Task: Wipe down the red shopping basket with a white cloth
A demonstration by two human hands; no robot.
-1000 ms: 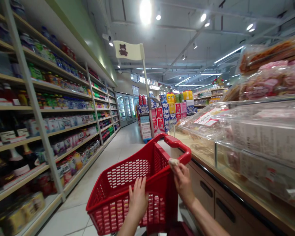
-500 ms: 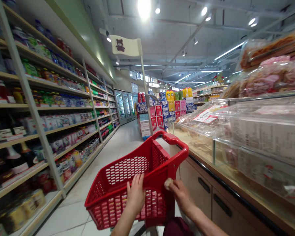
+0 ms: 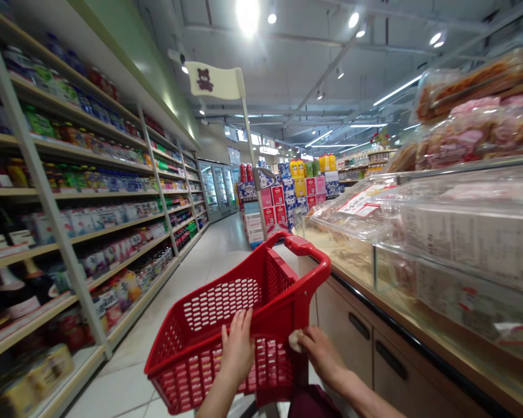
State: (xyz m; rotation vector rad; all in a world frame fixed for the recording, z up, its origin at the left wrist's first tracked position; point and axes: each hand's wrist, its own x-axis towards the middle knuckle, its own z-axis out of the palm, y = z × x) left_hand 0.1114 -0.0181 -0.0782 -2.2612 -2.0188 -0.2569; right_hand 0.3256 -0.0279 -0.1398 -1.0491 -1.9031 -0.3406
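A red plastic shopping cart (image 3: 220, 334) stands before me, its perforated basket turned sideways. My left hand (image 3: 237, 342) lies against the near side of the basket, fingers stretched up to the rim. In my right hand (image 3: 322, 354), a small crumpled off-white wad (image 3: 295, 341), like a cloth or wipe, is pinched between the fingertips. It is pressed to the red side panel below the cart's handle (image 3: 307, 249). A pole on the cart carries a cream flag (image 3: 215, 81) with a brown bear on it.
Drink shelves (image 3: 104, 238) run along the left side. At right, a wooden counter (image 3: 344, 307) with dark handles bears clear covers (image 3: 453, 226) and packaged food. Stacked boxes (image 3: 274, 206) and glass-door coolers (image 3: 218, 186) stand farther down the tiled aisle.
My right hand and the wad have shifted slightly down along the side panel. The left hand stays at the rim. The whole view has drifted slightly, with things appearing a little farther left.
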